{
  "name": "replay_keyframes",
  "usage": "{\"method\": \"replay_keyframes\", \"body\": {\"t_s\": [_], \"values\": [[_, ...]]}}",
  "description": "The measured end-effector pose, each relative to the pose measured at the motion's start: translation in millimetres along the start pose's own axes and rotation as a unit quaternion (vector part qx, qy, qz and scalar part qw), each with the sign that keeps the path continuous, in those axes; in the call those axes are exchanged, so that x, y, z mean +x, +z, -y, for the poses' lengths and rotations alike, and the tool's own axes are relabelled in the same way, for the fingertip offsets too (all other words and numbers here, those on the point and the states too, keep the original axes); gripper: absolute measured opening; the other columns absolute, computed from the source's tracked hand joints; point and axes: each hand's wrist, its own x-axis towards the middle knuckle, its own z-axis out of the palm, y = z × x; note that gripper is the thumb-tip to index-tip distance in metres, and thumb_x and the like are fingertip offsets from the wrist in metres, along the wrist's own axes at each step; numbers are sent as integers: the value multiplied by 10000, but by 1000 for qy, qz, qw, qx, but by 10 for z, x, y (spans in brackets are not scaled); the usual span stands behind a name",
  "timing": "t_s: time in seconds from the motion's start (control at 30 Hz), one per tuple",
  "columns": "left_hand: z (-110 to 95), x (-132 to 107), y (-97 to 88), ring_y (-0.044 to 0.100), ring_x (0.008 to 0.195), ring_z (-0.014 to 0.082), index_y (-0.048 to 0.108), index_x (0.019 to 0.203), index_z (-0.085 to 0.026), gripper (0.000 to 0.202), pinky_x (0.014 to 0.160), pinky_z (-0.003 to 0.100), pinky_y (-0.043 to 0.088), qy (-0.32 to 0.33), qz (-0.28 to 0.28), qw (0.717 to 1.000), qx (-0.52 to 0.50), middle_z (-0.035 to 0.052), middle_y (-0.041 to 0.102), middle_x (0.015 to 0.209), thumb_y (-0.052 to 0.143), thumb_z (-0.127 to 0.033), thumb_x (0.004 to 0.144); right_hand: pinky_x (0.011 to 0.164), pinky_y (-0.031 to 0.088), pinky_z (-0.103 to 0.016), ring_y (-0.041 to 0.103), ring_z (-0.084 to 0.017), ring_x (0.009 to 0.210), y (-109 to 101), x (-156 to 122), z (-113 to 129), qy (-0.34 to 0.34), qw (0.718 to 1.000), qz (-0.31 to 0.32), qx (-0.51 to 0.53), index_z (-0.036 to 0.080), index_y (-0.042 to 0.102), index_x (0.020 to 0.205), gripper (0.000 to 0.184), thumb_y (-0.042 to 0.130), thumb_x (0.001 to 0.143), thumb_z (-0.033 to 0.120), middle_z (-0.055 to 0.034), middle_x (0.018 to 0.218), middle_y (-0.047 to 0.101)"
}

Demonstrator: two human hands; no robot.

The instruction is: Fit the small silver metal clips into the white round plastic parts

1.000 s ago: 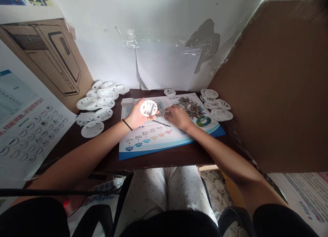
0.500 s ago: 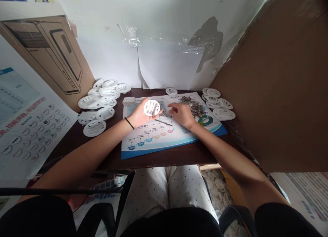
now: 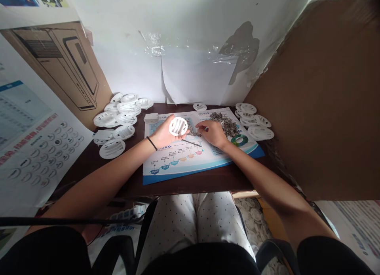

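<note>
In my left hand (image 3: 166,133) lies a round white plastic housing (image 3: 178,126) with parallel slots inside, its open side facing up toward me. The fingers curl around its edge from below. Just to the right of it, my right hand (image 3: 212,132) hovers over the printed sheet with thumb and fingertips drawn together; whatever they pinch is too small to make out. Beyond that hand spreads a heap of small metal pieces (image 3: 228,125). A smaller scatter of the same pieces (image 3: 194,133) lies between the hands. A thin dark rod (image 3: 191,142) rests on the sheet below them.
Several similar white housings (image 3: 126,119) are piled at the left of the table, more (image 3: 260,133) at the right, and one (image 3: 200,107) at the back. A white block-shaped piece (image 3: 151,117) lies on the printed sheet's (image 3: 178,176) left corner. Cardboard (image 3: 320,100) walls the right side.
My right hand's fingertips have drawn closer together near the small metal pieces. The left hand keeps the housing in nearly the same place. The whole view has shifted slightly.
</note>
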Motion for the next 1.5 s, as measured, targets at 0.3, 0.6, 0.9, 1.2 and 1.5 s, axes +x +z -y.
{"method": "replay_keyframes", "body": {"t_s": [0.3, 0.6, 0.9, 1.2, 1.5], "values": [[-7, -10, 7, 659, 850, 241, 590, 1015, -110, 439, 648, 305, 474, -9, 5, 1000, 1, 128, 664, 888, 347, -473, 963, 690, 429, -264, 574, -133, 678, -8, -5, 36, -4, 1000, 19, 1, 179, 713, 716, 130, 645, 727, 69, -18, 721, 665], [0, 1, -31, 665, 840, 234, 581, 1034, -104, 471, 666, 311, 495, 2, 36, 999, 8, 136, 666, 885, 318, -490, 969, 694, 415, -244, 580, -124, 666, 4, -2, 31, -9, 1000, -1, 26, 193, 698, 718, 87, 653, 752, 127, 4, 723, 687], [-35, -39, -23, 675, 971, 275, 555, 1198, -120, 629, 868, 403, 526, 3, 58, 998, 12, 173, 675, 1069, 229, -598, 953, 676, 420, -240, 581, -130, 664, -21, -12, 55, 4, 997, -37, 68, 190, 692, 735, 98, 626, 798, 225, -5, 744, 697], [-31, -29, -65, 669, 991, 273, 539, 1245, -117, 599, 956, 432, 484, -6, 80, 996, 32, 182, 665, 1084, 242, -555, 965, 597, 392, -231, 512, -106, 581, -45, -37, 103, 17, 992, -3, 123, 175, 688, 776, 194, 589, 835, 331, 8, 638, 622], [-16, -16, -89, 668, 996, 270, 481, 1349, -150, 497, 980, 461, 468, 5, 96, 995, 15, 154, 662, 1123, 339, -397, 941, 650, 457, -261, 603, -132, 590, -28, -43, 157, 46, 993, -12, 105, 180, 754, 887, 199, 567, 830, 212, -6, 645, 688]]}}
